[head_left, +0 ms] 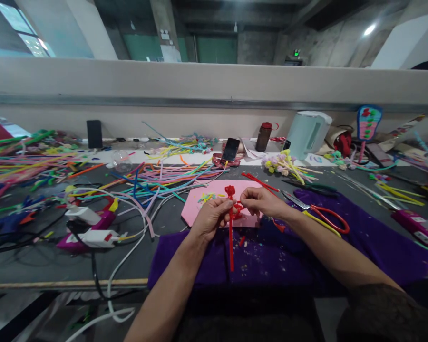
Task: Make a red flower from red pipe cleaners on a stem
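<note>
Both bare forearms reach forward and angle in toward each other, so the hands meet almost knuckle to knuckle. The left hand (211, 216) is curled, its fingers folded toward the thumb in a pinch, back of the hand up. The right hand (263, 202) sits just beside the left fingertips, its own fingers bent and pinched together, wrist slightly raised.

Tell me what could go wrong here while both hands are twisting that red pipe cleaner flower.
The red pipe cleaner flower is pinched between the left hand and right hand; its long stem hangs free and could bend or snag on the purple cloth. The scissors lie beside the right forearm, so a sweep might knock them.
</note>
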Demonstrator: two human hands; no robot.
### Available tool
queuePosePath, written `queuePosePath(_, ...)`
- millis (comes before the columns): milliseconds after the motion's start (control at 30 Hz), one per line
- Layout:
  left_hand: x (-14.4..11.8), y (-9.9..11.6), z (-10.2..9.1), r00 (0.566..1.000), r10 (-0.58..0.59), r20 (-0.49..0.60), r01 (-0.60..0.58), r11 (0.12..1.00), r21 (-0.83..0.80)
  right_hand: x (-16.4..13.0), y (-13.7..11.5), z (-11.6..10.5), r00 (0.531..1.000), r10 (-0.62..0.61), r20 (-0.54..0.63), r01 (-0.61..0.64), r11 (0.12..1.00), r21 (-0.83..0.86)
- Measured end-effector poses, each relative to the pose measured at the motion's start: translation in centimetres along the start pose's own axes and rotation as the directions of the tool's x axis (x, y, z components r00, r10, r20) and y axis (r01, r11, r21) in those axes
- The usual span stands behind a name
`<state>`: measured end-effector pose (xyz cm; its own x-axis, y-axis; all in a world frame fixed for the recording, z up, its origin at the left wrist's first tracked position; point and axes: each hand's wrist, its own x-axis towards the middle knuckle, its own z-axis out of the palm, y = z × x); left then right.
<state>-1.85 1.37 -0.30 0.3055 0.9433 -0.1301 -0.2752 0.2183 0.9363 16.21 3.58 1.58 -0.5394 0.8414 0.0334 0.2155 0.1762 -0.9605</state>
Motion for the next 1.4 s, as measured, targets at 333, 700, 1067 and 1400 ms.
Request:
queuePosePath(333,-0.1,-0.1,0.4,0.995,-0.012,0.097,0.007,0.999,0.052,-0.8,-0.9,1.2,0.989,-0.121,-0.08,0.101,0.972,-0.214)
queuePosePath(700,0.1,-0.1,0.0,0.998,0.049,-0.036,-0.048,0.998,0.044,-0.9,-1.2,-1.3,0.971,-0.15,-0.186,0.103,0.966,-0.238)
queuePosePath(1067,-0.1,-0.1,0.4,0.999,0.019,0.036,-0.023,0.995,0.096,-0.9,-0.7,0.4,0.996,-0.09,-0.021,0.089,0.996,-0.023)
queuePosePath(1400,-0.3,-0.2,0.7,0.998,0.055,0.032,-0.058,0.989,0.137,-0.9,-0.7,1.1,0.986,-0.14,-0.094,0.143,0.99,0.022)
